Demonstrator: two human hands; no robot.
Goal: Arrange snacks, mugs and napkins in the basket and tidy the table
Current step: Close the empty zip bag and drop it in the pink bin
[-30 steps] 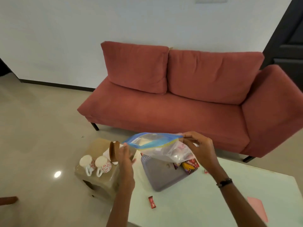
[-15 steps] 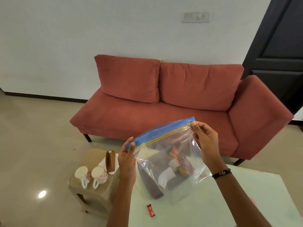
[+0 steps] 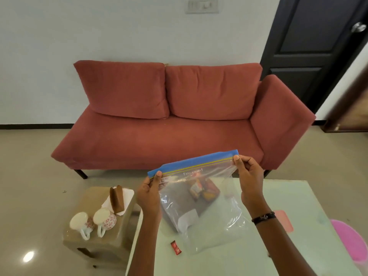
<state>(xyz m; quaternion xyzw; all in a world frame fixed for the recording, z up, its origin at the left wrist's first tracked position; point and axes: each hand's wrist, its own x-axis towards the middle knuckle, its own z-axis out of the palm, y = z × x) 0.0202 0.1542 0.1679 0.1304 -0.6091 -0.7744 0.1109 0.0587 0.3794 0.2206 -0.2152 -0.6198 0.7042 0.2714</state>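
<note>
I hold a clear zip bag (image 3: pixel 211 222) with a blue seal strip upright above the white table (image 3: pixel 298 206). My left hand (image 3: pixel 149 194) pinches the strip's left end and my right hand (image 3: pixel 249 176) pinches its right end. Through the plastic I see a grey basket (image 3: pixel 179 200) with orange and red snack packets (image 3: pixel 203 191) in it. A small red snack packet (image 3: pixel 176 248) lies loose on the table near the front. Two white mugs with red flowers (image 3: pixel 93 221) and a brown napkin holder with white napkins (image 3: pixel 117 199) stand on a low brown stool at left.
The brown stool (image 3: pixel 111 242) stands against the table's left edge. A red sofa (image 3: pixel 159 132) lies behind the table. A pink sheet (image 3: pixel 283 220) lies at the table's right and a pink round thing (image 3: pixel 348 242) sits beyond it. A dark door (image 3: pixel 310 46) is at back right.
The bag went from lying flat between my hands to hanging upright, stretched wider by its blue strip. My head has tilted up, showing more of the wall and door.
</note>
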